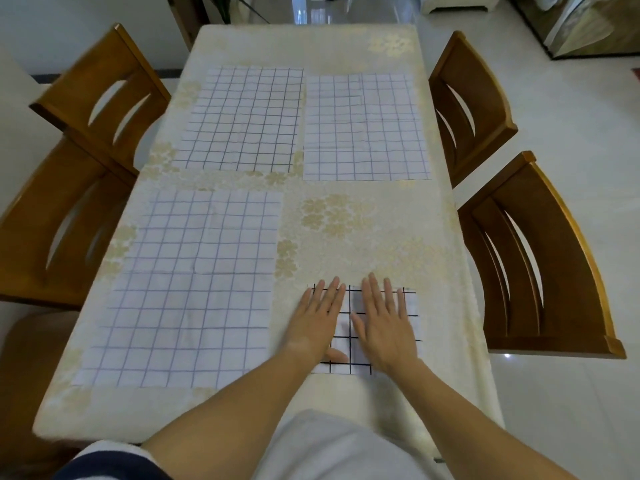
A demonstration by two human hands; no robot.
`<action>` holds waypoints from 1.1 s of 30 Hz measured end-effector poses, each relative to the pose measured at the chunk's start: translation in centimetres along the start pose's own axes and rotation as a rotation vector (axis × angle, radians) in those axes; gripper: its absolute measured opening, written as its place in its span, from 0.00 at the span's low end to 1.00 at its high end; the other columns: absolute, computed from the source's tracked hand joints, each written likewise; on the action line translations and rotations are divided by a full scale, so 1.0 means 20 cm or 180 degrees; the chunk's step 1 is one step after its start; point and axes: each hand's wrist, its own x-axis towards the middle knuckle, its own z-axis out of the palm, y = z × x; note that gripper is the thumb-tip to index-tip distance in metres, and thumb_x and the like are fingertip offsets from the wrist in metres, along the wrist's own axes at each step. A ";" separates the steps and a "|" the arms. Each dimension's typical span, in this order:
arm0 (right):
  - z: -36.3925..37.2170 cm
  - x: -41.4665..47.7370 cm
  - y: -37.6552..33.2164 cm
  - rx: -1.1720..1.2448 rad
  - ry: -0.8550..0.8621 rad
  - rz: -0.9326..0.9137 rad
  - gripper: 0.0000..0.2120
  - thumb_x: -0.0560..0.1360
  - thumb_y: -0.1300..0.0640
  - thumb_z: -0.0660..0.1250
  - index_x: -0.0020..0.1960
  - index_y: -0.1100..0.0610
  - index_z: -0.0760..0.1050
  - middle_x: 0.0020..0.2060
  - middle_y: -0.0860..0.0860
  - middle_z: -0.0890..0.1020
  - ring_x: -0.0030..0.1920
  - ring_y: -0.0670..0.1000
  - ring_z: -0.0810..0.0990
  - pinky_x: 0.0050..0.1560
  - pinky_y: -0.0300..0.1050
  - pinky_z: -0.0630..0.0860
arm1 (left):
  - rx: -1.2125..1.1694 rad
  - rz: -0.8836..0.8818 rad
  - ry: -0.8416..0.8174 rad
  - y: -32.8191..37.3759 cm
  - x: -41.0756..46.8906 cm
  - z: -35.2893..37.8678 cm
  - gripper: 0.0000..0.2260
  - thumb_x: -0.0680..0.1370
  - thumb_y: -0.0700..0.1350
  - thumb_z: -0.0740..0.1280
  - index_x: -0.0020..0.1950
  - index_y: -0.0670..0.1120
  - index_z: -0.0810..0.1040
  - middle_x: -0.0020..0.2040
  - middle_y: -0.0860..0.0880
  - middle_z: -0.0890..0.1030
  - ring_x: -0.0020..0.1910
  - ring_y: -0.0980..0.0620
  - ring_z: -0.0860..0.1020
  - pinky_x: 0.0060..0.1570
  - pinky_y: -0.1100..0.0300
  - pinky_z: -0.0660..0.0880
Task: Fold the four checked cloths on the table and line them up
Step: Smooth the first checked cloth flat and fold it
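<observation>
Across the whole frame, item one: table [346, 237] in a cream floral cover, wooden chairs [540, 258] at both sides. Item two: near-left cloth [187, 289], checked, spread flat, unfolded. Items three and four: far-left cloth [242, 119] and far-right cloth [363, 129], flat, side by side, just apart. Item five: folded cloth [344, 327], a small square at the near edge, right of centre. Items six and seven: left hand [317, 317] and right hand [384, 320], fingers straight and slightly spread, palms flat on the folded cloth. I judge the step to be pressing the first fold; three remain. Next calls for pinching two corners of the near-left cloth.
</observation>
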 end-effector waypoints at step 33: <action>-0.19 -0.02 0.35 0.2332 -0.0597 0.2492 0.25 0.74 0.39 0.70 0.33 0.57 0.67 0.27 0.49 0.68 0.28 0.49 0.68 0.33 0.43 0.65 | -0.0388 0.0070 -0.0718 0.10 0.08 -0.10 0.62 0.68 0.62 0.78 0.80 0.50 0.31 0.80 0.50 0.29 0.80 0.44 0.34 0.78 0.40 0.42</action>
